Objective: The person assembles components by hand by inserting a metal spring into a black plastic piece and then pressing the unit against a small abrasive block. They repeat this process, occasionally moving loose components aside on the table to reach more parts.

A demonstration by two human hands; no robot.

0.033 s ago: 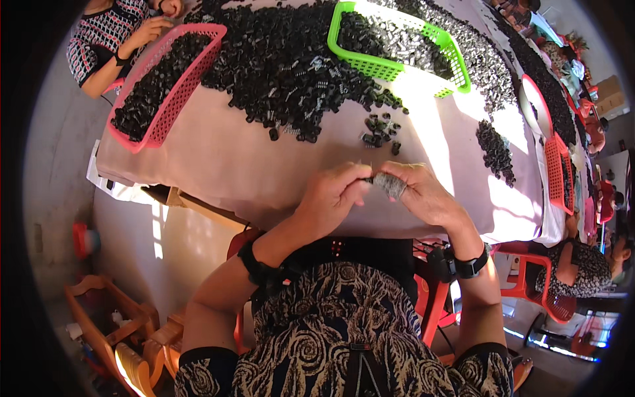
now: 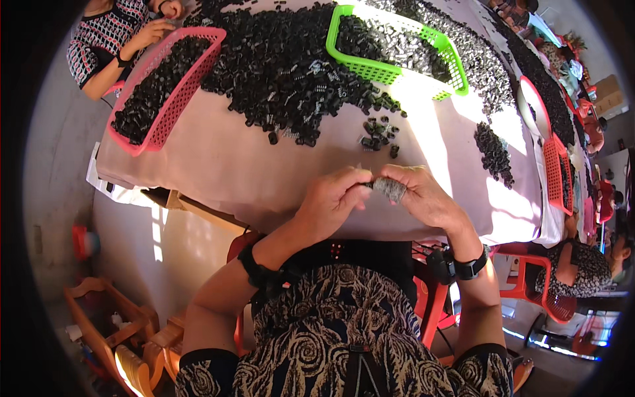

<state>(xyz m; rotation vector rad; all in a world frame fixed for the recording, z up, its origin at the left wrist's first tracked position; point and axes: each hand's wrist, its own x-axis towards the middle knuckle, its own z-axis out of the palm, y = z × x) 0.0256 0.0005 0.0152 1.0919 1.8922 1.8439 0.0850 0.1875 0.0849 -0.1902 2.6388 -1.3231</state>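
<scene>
Grey and rough-looking, a small pad (image 2: pixel 390 189) sits pinched between my two hands just above the near edge of the table (image 2: pixel 251 178). My left hand (image 2: pixel 334 202) curls around its left end, fingers closed on it, and my right hand (image 2: pixel 423 197) grips the right end from above; both are clenched on the same small thing, though I cannot tell whether a black piece is tucked in there too.

I judge I am working one item at the pad, rubbing or fitting it, with the supply well within reach: a little cluster of loose black pieces (image 2: pixel 380 132) lies just beyond my fingers, and the big black heap (image 2: pixel 291 73) spreads behind it. Going on would call for keeping the left hand's grip steady while the right lets go and reaches forward to that cluster.

Containers: a green basket (image 2: pixel 456 73) stands at the far middle, partly filled with dark pieces; a pink basket (image 2: pixel 178 106) lies at the far left, full, by another person's hand (image 2: pixel 151 32). A red basket (image 2: pixel 559 175) sits along the right edge, beside a smaller dark pile (image 2: pixel 495 152). No labels or signs are readable anywhere.
</scene>
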